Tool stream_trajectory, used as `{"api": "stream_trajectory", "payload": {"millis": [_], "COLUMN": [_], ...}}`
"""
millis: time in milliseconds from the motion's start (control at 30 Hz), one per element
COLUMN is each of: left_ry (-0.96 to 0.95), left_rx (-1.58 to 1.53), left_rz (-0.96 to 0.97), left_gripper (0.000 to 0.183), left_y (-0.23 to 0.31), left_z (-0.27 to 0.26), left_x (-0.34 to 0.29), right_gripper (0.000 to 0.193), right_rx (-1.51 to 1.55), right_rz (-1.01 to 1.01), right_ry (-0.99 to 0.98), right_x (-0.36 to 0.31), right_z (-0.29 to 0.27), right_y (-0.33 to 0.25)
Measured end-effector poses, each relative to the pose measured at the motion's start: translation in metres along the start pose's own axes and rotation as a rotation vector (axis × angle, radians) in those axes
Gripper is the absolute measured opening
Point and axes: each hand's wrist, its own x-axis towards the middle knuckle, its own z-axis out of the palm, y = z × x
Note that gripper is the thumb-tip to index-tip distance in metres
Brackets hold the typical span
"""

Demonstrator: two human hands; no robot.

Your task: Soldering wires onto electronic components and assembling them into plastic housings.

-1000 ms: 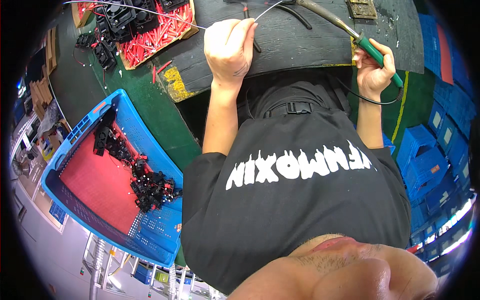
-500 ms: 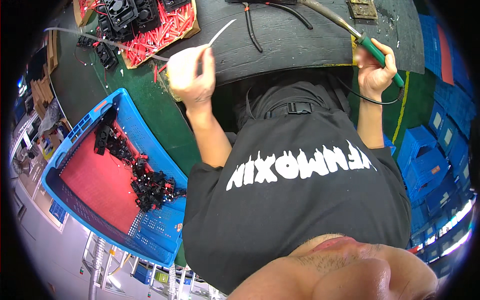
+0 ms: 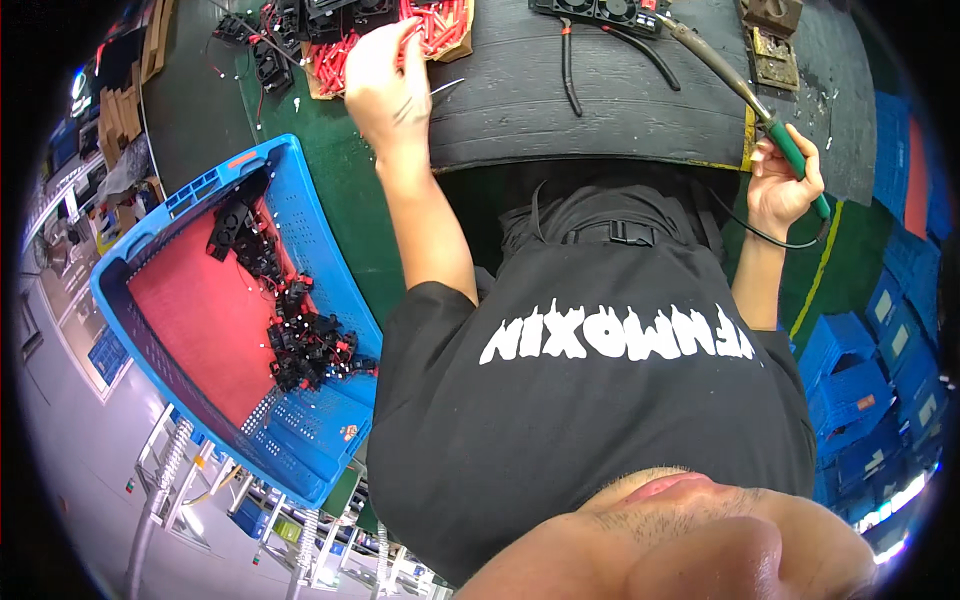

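My left hand (image 3: 388, 95) is over the near edge of a box of red tubes (image 3: 440, 30), its fingers bent together among them. Whether a tube is pinched there is hidden. A thin silvery solder wire (image 3: 448, 87) pokes out beside the palm. Closed around the green handle of a soldering iron (image 3: 787, 148) is my right hand (image 3: 785, 185). The iron's metal shaft slants up and left, its tip end close to a black fan unit (image 3: 610, 12) at the far side of the bench. Pliers (image 3: 570, 75) with dark handles lie partly under that unit.
To my left stands a blue crate (image 3: 330, 240) with black fan parts (image 3: 300, 340) on a red sheet. More black fans (image 3: 345, 15) sit on the tube box. A metal block (image 3: 773, 55) is at the bench's far right. Blue bins (image 3: 850, 380) are stacked right; the iron's cord (image 3: 770, 240) loops nearby.
My left hand has reached forward to the red tubes, and less of the solder wire shows. My right hand still grips the iron. The view has shifted, bringing the fan unit into sight.
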Motion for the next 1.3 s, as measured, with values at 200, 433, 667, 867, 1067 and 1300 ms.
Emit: {"api": "stream_trajectory", "payload": {"millis": [200,433,667,867,1067,1300], "left_ry": [-0.232,-0.148,-0.146,-0.026,0.251,-0.102], "left_rx": [0.397,0.431,0.387,0.474,-0.484,-1.251], "left_rz": [-0.062,-0.096,-0.153,-0.033,-0.351,-0.831], "left_gripper": [0.020,0.018,0.015,0.018,0.013,0.010], "left_y": [-0.009,-0.008,0.037,-0.003,0.019,0.104], "left_z": [0.016,0.028,0.023,0.045,0.043,0.061], "left_x": [0.022,0.011,0.028,0.008,-0.002,-0.005], "right_gripper": [0.049,0.050,0.053,0.054,0.054,0.053], "right_rx": [-0.024,-0.007,-0.010,0.033,-0.015,-0.141], "right_rz": [-0.030,-0.035,-0.005,-0.005,-0.031,-0.088], "right_ry": [-0.010,0.012,-0.116,-0.125,-0.090,-0.111], "right_x": [-0.003,0.000,0.010,0.004,-0.002,-0.008], "right_z": [0.004,0.005,0.000,-0.004,-0.005,0.007], "right_y": [-0.006,-0.001,-0.003,-0.003,-0.006,-0.007]}}
